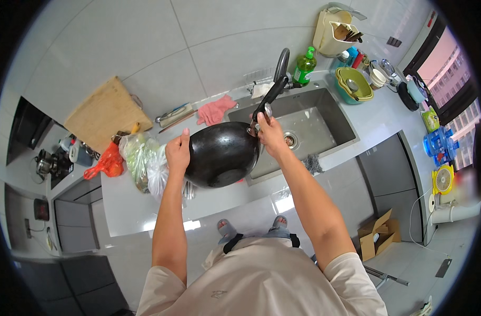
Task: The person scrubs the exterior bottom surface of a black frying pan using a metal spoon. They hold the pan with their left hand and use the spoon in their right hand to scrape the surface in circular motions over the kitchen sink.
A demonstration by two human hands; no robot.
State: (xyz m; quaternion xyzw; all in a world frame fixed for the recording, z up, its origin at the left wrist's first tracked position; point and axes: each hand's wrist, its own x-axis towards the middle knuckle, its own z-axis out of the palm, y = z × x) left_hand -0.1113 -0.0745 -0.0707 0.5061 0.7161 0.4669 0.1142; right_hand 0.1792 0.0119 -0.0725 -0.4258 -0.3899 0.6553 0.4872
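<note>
A black wok [224,155] is tilted on its side over the counter at the left edge of the steel sink [315,122], its dark underside facing up. My left hand [178,151] grips the wok's left rim, thumb up. At the other side my right hand [269,132] is closed around the base of the wok's black handle [270,96], together with what looks like a metal spoon or ladle [267,109]. The handle points up towards the grey faucet [282,65]. The wok's inside is hidden from view.
Plastic bags of vegetables [140,158], a red bag [108,161] and a wooden cutting board [108,114] stand left. A pink cloth [215,110] lies behind the wok. Dish soap [305,67] and green basins [353,85] stand behind and right of the sink. A grey scrubber [313,164] sits on its front edge.
</note>
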